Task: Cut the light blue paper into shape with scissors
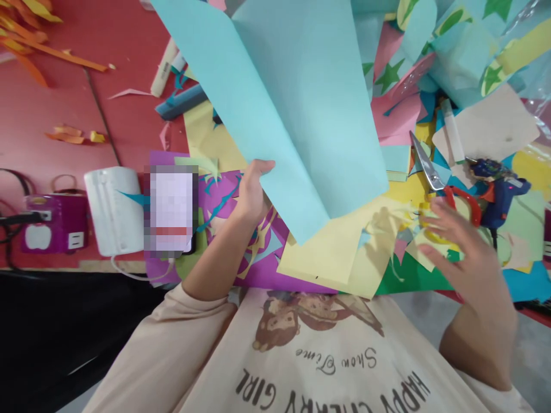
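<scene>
"What sort of place is it?"
"A papercraft workspace: a red bench (129, 40) strewn with orange scraps (66, 136), green paper stars (390, 76) and a light-blue sheet (314, 109)."
"Any tools to back that up?"
"Red-handled scissors (436, 181) and a blue glue gun (499, 203), right among the coloured paper (327, 261). There's a purple power block (57, 207), too."
"Home or workshop?"
"That I can't tell."

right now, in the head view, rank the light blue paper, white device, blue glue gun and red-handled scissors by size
1. Light blue paper
2. White device
3. Blue glue gun and red-handled scissors: too alike to rank
</scene>
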Demonstrator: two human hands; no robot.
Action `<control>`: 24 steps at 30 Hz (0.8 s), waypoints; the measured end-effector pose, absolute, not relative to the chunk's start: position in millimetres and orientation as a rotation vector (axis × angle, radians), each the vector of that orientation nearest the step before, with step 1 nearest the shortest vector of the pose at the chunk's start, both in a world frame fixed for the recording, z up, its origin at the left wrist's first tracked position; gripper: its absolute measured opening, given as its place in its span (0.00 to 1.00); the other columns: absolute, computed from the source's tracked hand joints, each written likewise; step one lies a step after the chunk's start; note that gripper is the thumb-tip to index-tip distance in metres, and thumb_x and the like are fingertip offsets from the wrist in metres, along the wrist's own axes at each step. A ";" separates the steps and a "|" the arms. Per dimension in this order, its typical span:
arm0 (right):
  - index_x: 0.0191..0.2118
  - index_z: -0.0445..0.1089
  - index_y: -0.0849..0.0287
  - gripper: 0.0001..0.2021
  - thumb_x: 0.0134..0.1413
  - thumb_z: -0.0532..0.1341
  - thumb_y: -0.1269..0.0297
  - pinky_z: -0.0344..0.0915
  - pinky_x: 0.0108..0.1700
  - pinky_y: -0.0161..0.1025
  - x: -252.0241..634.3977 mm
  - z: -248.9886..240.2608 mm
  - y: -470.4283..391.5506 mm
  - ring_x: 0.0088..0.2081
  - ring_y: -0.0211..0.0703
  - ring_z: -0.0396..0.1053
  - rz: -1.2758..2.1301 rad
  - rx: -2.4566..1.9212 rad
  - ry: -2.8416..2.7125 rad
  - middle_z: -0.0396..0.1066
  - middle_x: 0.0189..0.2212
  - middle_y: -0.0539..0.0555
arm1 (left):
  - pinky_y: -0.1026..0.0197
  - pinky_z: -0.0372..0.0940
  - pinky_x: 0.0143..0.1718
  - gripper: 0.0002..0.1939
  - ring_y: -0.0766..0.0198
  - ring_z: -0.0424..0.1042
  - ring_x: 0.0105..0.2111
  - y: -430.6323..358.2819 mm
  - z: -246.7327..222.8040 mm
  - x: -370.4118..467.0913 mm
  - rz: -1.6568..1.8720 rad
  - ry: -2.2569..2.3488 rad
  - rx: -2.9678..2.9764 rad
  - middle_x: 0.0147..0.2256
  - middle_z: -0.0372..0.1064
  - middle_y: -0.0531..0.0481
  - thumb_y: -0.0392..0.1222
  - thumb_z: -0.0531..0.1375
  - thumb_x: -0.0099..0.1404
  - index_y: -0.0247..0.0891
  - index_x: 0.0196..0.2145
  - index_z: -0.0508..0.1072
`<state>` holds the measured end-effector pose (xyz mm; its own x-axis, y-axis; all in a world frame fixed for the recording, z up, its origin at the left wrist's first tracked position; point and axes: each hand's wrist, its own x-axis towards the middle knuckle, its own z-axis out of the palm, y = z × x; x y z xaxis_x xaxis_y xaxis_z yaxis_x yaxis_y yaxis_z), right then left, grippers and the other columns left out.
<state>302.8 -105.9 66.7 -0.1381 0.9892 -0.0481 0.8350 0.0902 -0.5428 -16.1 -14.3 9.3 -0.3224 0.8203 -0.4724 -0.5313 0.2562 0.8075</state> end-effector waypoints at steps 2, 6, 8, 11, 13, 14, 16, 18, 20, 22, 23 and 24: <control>0.55 0.70 0.48 0.21 0.55 0.61 0.58 0.73 0.47 0.50 321.0 65.1 -100.3 0.46 0.53 0.75 0.238 -1.862 -1.975 0.73 0.52 0.58 | 0.55 0.71 0.43 0.03 0.53 0.75 0.40 -14.9 9.0 -16.4 1.414 1.271 0.339 0.24 0.69 0.50 0.35 0.55 0.51 0.38 0.25 0.68; 0.43 0.77 0.55 0.14 0.50 0.61 0.62 0.67 0.31 0.44 347.2 56.5 -88.6 0.21 0.42 0.64 -0.128 -2.172 -1.820 0.74 0.33 0.58 | 0.55 0.72 0.38 0.05 0.55 0.74 0.35 -15.6 10.7 -16.0 1.408 1.277 0.382 0.24 0.69 0.49 0.34 0.54 0.50 0.36 0.24 0.70; 0.40 0.77 0.57 0.13 0.50 0.60 0.61 0.66 0.33 0.45 352.3 49.4 -83.7 0.24 0.46 0.64 -0.192 -2.227 -1.863 0.73 0.28 0.58 | 0.57 0.71 0.37 0.05 0.58 0.73 0.32 -15.4 11.9 -15.2 1.407 1.279 0.375 0.24 0.69 0.50 0.34 0.53 0.51 0.36 0.24 0.70; 0.40 0.76 0.58 0.13 0.51 0.59 0.59 0.66 0.45 0.49 353.0 39.0 -78.8 0.37 0.54 0.71 -0.242 -2.171 -2.033 0.76 0.32 0.61 | 0.58 0.70 0.38 0.04 0.61 0.72 0.31 -15.0 12.4 -14.1 1.420 1.291 0.352 0.23 0.67 0.52 0.33 0.53 0.51 0.37 0.23 0.68; 0.43 0.74 0.57 0.15 0.51 0.61 0.59 0.65 0.50 0.52 351.0 35.2 -77.1 0.44 0.58 0.72 -0.212 -2.185 -2.107 0.77 0.39 0.62 | 0.58 0.70 0.40 0.03 0.60 0.73 0.32 -14.9 11.8 -14.2 1.430 1.295 0.343 0.22 0.65 0.52 0.33 0.54 0.51 0.37 0.23 0.67; 0.46 0.73 0.57 0.17 0.50 0.62 0.60 0.65 0.49 0.52 349.5 34.7 -76.3 0.45 0.59 0.72 -0.160 -2.226 -2.124 0.77 0.42 0.63 | 0.58 0.70 0.40 0.03 0.59 0.73 0.33 -14.9 11.4 -14.5 1.436 1.290 0.346 0.22 0.65 0.52 0.33 0.54 0.51 0.37 0.23 0.67; 0.53 0.68 0.58 0.24 0.49 0.62 0.61 0.67 0.44 0.50 345.8 36.0 -73.9 0.45 0.59 0.72 -0.028 -2.314 -2.131 0.75 0.45 0.64 | 0.58 0.71 0.42 0.03 0.58 0.74 0.37 -14.9 10.8 -15.1 1.445 1.268 0.366 0.23 0.66 0.51 0.33 0.54 0.50 0.37 0.22 0.67; 0.60 0.62 0.59 0.30 0.49 0.63 0.62 0.67 0.40 0.48 341.5 38.9 -69.5 0.44 0.59 0.72 0.046 -2.392 -2.119 0.73 0.46 0.66 | 0.58 0.70 0.44 0.04 0.56 0.74 0.41 -15.3 11.0 -15.6 1.455 1.251 0.377 0.24 0.68 0.51 0.32 0.54 0.50 0.37 0.23 0.68; 0.64 0.59 0.59 0.34 0.49 0.62 0.60 0.66 0.39 0.48 337.2 41.1 -63.0 0.44 0.60 0.72 0.061 -2.452 -2.132 0.72 0.45 0.67 | 0.58 0.70 0.46 0.04 0.56 0.74 0.42 -16.0 11.8 -15.6 1.455 1.249 0.365 0.24 0.68 0.51 0.32 0.54 0.51 0.37 0.22 0.67; 0.64 0.59 0.56 0.35 0.49 0.63 0.59 0.66 0.39 0.47 333.7 41.1 -56.4 0.43 0.60 0.72 0.094 -2.497 -2.164 0.71 0.44 0.66 | 0.57 0.70 0.47 0.03 0.56 0.74 0.43 -17.0 12.5 -15.4 1.463 1.249 0.357 0.24 0.68 0.51 0.32 0.55 0.50 0.38 0.23 0.67; 0.63 0.60 0.54 0.34 0.48 0.63 0.59 0.66 0.39 0.48 332.4 40.2 -53.8 0.43 0.60 0.72 0.107 -2.508 -2.167 0.70 0.44 0.65 | 0.56 0.70 0.47 0.03 0.55 0.74 0.43 -17.6 12.6 -15.4 1.481 1.248 0.354 0.24 0.68 0.51 0.33 0.55 0.50 0.38 0.23 0.67; 0.62 0.61 0.53 0.33 0.48 0.63 0.59 0.67 0.40 0.48 331.6 38.8 -51.9 0.42 0.59 0.72 0.105 -2.513 -2.149 0.70 0.43 0.63 | 0.55 0.70 0.48 0.03 0.55 0.74 0.43 -18.1 12.4 -15.5 1.508 1.255 0.366 0.24 0.67 0.51 0.33 0.55 0.49 0.37 0.23 0.67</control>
<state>331.6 -51.9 38.8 0.1598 0.9748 -0.1554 0.9853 -0.1480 0.0847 -15.5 -18.1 12.4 -0.3649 0.8514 -0.3767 -0.5254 0.1458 0.8383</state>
